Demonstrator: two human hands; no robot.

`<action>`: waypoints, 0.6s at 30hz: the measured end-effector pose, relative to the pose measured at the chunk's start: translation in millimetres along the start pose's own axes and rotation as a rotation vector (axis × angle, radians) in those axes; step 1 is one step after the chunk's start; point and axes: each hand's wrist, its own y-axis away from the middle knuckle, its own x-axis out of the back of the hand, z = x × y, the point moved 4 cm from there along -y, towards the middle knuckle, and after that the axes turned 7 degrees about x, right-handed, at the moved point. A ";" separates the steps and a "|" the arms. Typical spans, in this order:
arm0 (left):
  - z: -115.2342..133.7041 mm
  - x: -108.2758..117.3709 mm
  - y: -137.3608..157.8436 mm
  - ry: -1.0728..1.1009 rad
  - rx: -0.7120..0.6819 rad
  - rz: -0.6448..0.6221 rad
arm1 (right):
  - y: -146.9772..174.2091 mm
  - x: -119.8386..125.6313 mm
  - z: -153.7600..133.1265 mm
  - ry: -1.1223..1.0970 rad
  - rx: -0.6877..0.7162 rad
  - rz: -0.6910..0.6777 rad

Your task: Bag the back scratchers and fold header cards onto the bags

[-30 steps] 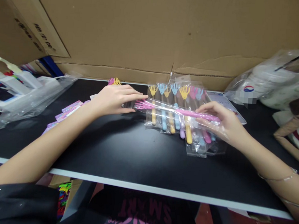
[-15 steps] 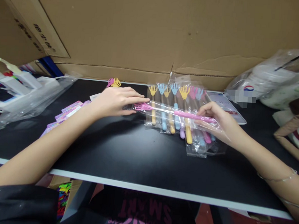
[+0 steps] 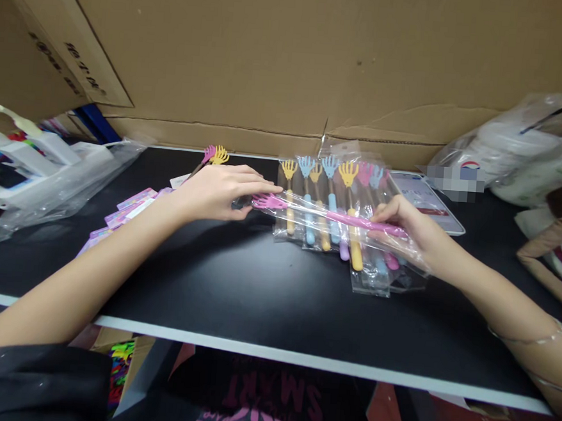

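Note:
A pink back scratcher (image 3: 338, 218) in a clear plastic bag (image 3: 305, 201) is held crosswise above the table, claw end to the left. My right hand (image 3: 400, 225) is closed on its handle end through the plastic. At the claw end, my left hand (image 3: 224, 190) has its thumb curled under and its index finger stretched along the bag's edge; it seems to pinch the bag's end, though the fingertips' contact is partly hidden. Beneath and behind lies a row of bagged back scratchers with yellow (image 3: 356, 241), blue (image 3: 330, 207) and pink claws or handles, overlapping at the right.
Unbagged pink and yellow scratcher claws (image 3: 219, 155) poke out behind my left hand. Purple printed cards (image 3: 130, 206) lie fanned at left, near a white plastic device (image 3: 44, 162). A tablet or phone (image 3: 430, 202) and a bagged cup (image 3: 506, 149) stand at right. Cardboard (image 3: 292, 57) walls the back.
My left thumb has curled in toward the fingers at the bag's end. The scratcher's handle end has dipped slightly with my right hand.

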 end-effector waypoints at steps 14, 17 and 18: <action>1.2 -4.3 -0.3 0.044 -0.042 0.009 | 1.4 0.2 -1.5 0.097 -0.048 0.076; 3.4 -4.6 -0.4 0.041 -0.072 0.020 | 0.6 -0.3 -2.1 0.101 -0.042 0.105; 3.9 -4.7 -0.5 0.036 -0.077 0.019 | 0.2 -0.2 -1.6 0.094 -0.042 0.110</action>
